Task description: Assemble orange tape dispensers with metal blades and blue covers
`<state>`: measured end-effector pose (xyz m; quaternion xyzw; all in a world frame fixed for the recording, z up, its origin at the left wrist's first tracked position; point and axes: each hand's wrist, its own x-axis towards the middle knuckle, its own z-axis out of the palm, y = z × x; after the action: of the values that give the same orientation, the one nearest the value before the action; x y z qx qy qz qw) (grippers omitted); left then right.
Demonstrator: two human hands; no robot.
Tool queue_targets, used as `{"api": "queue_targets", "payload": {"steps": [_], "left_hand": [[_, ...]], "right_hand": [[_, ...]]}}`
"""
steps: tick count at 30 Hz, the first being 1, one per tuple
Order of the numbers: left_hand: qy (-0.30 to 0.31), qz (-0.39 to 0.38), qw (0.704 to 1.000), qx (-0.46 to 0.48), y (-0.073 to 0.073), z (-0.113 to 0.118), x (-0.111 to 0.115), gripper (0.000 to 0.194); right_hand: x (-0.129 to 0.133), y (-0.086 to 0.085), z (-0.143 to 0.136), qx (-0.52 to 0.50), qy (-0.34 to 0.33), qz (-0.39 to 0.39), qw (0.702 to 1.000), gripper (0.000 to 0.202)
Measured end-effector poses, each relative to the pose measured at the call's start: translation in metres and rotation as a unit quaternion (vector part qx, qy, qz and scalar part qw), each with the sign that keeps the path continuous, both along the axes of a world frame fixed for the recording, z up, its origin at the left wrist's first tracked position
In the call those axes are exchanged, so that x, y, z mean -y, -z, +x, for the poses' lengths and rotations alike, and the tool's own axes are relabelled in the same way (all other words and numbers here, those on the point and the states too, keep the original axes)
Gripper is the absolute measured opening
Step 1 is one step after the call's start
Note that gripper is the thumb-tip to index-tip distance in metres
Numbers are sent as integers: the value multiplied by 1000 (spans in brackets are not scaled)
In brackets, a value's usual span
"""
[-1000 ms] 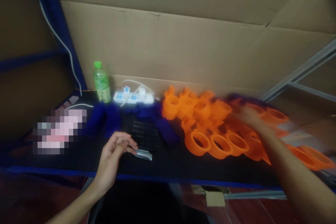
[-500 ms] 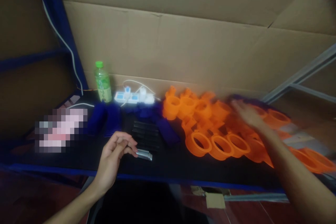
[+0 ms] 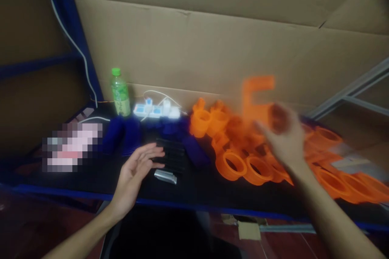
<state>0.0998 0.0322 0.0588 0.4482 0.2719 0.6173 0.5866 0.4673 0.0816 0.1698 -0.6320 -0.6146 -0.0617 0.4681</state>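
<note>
Your hands are well apart. Your right hand is closed around a blurred orange part, raised over the orange rings at right on the bench. Your left hand, fingers loosely spread, is just beside the silver piece.

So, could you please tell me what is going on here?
A person's right grip holds up a blurred orange part above other orange parts on the black tabletop. The left grip, seemingly empty, is loosely open at the black strips; whether it touches them is unclear. A silver piece lies just nearer the person.
</note>
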Motion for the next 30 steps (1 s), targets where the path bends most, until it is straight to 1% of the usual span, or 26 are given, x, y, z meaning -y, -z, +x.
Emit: {"api": "queue_targets", "payload": {"steps": [1,2,4,5,6,7,8,9,11,12,13,16,19,22,26,30], "left_hand": [[14,12,1000,3,-1,2,1,49],[29,20,999,8,-3,5,3,57],[59,13,998,25,-7,9,10,68],[70,-2,997,38,-9,10,13,67],[82,-31,995,49,-11,10,16,62],[77,-58,993,63,-14,10,18,56],[56,-85,992,69,-16,8,19,49],[34,-110,991,67,-18,5,19,45],[-10,-144,988,55,-21,-2,16,47],[-26,-151,987,50,-22,-6,14,48],[-43,-154,986,45,-23,-10,12,48],[-64,-160,984,40,-23,-16,8,48],[-62,-164,983,44,-22,-13,8,47],[-55,-162,984,51,-23,-10,9,45],[-49,-162,985,46,-23,-10,9,45],[-37,-168,985,35,-22,-11,8,47]], "right_hand": [[17,6,-24,-27,-72,-17,997,65],[35,13,-48,-46,-152,-48,986,62],[68,29,-96,-58,-283,-120,950,61],[82,37,-116,-54,-332,-160,928,64],[93,45,-133,-44,-368,-195,908,68],[100,51,-146,-30,-392,-211,895,72],[104,56,-156,-19,-401,-206,892,70],[104,61,-162,-9,-396,-189,898,62],[99,69,-167,23,-371,-142,917,38],[95,73,-168,54,-357,-126,924,30],[91,78,-169,93,-346,-117,926,26],[82,94,-171,218,-309,-109,919,26],[79,108,-174,270,-262,-97,922,28],[76,113,-174,279,-255,-104,920,31],[69,109,-174,240,-270,-139,922,34],[65,102,-176,180,-284,-177,925,24]]}}
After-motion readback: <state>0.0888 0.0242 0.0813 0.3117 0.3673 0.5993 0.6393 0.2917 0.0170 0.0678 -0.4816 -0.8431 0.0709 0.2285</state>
